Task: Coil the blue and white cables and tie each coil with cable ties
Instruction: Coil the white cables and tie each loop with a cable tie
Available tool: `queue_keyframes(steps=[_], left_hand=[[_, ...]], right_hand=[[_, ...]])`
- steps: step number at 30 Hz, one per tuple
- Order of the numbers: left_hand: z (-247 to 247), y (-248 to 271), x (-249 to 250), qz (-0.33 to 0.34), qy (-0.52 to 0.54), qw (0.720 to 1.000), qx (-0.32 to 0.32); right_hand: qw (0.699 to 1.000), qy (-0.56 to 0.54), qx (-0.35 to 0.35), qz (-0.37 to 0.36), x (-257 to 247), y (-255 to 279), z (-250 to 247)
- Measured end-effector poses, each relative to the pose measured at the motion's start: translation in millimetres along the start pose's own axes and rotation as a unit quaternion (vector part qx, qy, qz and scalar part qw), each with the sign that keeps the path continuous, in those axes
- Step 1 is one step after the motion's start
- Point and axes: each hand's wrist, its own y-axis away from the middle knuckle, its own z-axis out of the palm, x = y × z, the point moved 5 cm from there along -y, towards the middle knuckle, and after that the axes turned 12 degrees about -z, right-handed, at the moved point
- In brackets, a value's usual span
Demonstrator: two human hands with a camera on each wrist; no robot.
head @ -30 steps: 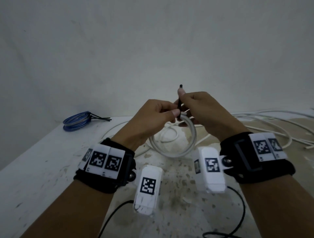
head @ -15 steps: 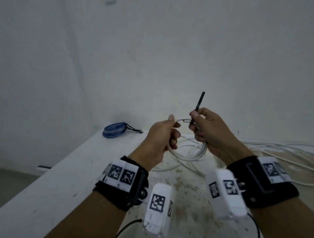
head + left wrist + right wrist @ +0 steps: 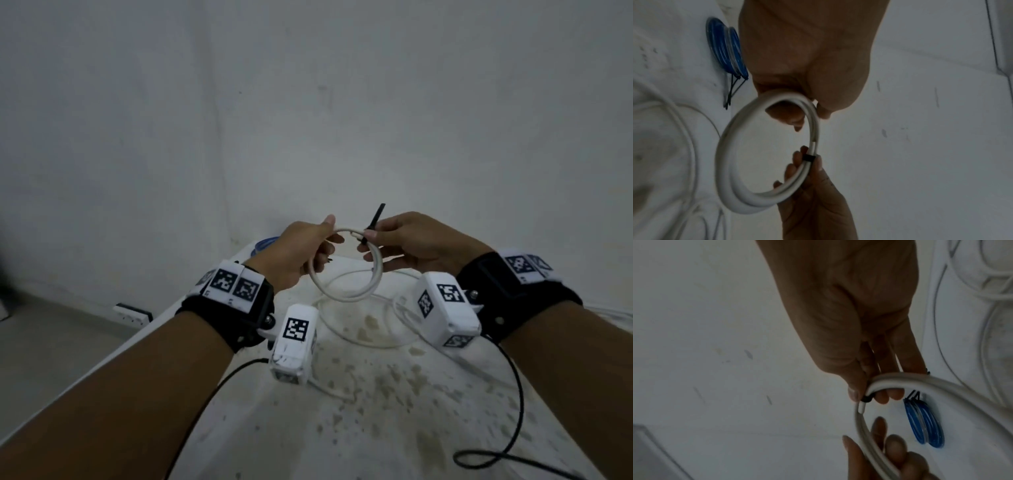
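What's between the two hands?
Head view: the top arc of the white coil spans from left hand to right hand, which pinches the black tie there.

We see a white cable coil (image 3: 346,291) with a black tie (image 3: 371,224) round it. The second coil (image 3: 725,50) is blue streaked with pale lines, its ties (image 3: 733,91) black. Our wrist straps (image 3: 239,318) are black, carrying white tags (image 3: 234,286) printed with black-and-white square codes. The worktop (image 3: 394,411) is white, blotched with brownish stains. The wall (image 3: 308,102) is plain grey-white.
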Motion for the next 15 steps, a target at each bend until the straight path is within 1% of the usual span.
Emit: queue_keyframes(steps=[2,4,5,6,7,9,11,12,13,14,15], left_hand=[[-13,-20,-10,-0.030,0.015,0.998,0.060],[-25,-45,-29,-0.059,-0.040,0.992,0.108],[-26,-56,-41,-0.072,-0.088,0.987,0.112],[-26,-67,-52,-0.079,-0.143,0.981,0.104],[-24,-76,-62,-0.080,-0.206,0.971,0.092],[-16,-89,-75,-0.055,-0.330,0.939,0.084],[-6,-99,-81,-0.024,-0.426,0.900,0.093],[-3,-104,-83,-0.019,-0.451,0.887,0.093],[-1,-109,-86,-0.017,-0.475,0.875,0.094],[0,-112,-87,-0.013,-0.490,0.866,0.097],[1,-116,-87,-0.004,-0.504,0.858,0.098]], right_hand=[[0.999,-0.019,0.030,0.027,15,-20,-6],[0.991,-0.074,0.094,0.055,42,-42,-13],[0.984,-0.106,0.126,0.065,57,-53,-16],[0.979,-0.122,0.144,0.071,71,-64,-16],[0.980,-0.112,0.144,0.073,86,-76,-17],[0.990,-0.031,0.115,0.076,111,-98,-13],[0.990,0.060,0.095,0.079,133,-120,-11],[0.984,0.141,0.075,0.083,138,-126,-9],[0.966,0.235,0.074,0.082,139,-131,-9],[0.940,0.329,0.062,0.068,137,-135,-8],[0.930,0.359,0.054,0.063,136,-137,-6]])
